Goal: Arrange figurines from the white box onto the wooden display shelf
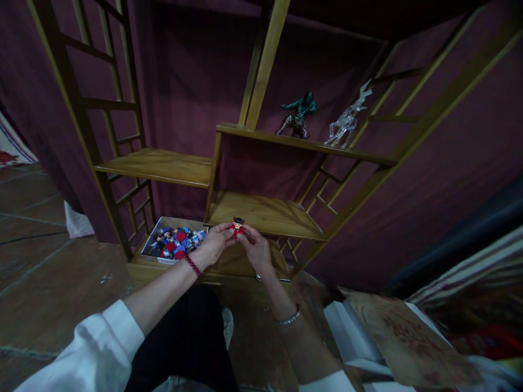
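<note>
Between the fingertips of my two hands is a small doll figurine (237,226) with dark hair buns and red clothes, its face turned up toward me. My left hand (216,244) pinches it from the left side, a red bead bracelet on the wrist. From the other side my right hand (255,249) grips it too, with a silvery bracelet further down the arm. Both hands are held in front of the lower wooden shelf (261,212). Just left of my left hand stands a white box (160,260) full of small red, blue and white figurines (175,242).
A dark green figurine (301,115) and a clear, glassy figurine (346,122) stand on the upper right shelf (310,142). Another shelf (163,165) is at the left. Slanted lattice posts frame both sides. Cardboard and white boxes (355,332) lie on the floor at right.
</note>
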`<state>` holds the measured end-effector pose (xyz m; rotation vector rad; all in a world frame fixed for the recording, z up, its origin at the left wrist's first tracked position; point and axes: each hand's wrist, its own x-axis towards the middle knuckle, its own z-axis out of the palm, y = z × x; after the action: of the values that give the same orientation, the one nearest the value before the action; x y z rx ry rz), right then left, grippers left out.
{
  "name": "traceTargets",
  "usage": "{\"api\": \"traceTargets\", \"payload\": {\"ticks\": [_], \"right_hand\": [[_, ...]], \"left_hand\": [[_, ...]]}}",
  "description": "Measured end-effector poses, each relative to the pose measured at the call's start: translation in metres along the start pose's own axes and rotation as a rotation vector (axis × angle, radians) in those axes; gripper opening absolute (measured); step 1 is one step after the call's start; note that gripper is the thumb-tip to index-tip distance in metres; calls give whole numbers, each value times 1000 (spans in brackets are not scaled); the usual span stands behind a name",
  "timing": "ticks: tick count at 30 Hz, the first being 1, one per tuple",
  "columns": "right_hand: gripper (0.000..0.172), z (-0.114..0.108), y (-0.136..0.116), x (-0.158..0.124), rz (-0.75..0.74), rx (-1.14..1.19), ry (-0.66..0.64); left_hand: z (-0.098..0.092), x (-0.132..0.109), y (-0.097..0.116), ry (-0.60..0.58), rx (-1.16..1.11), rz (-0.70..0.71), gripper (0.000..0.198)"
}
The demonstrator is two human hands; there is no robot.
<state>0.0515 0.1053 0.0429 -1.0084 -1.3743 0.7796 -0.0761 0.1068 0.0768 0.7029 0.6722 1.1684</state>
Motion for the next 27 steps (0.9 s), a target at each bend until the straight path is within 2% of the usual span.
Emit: {"api": "traceTargets", "payload": {"ticks": [11,18,27], "right_hand": [[36,-29,5,10,28,5,59],[36,-44,13,21,22,73,66],[39,-64,10,35,79,55,103]], "left_hand": [[21,20,-9,-124,65,-2,16],[29,40,-19,-159,127,-2,19],[48,55,-25,-108,173,-19,17]]}}
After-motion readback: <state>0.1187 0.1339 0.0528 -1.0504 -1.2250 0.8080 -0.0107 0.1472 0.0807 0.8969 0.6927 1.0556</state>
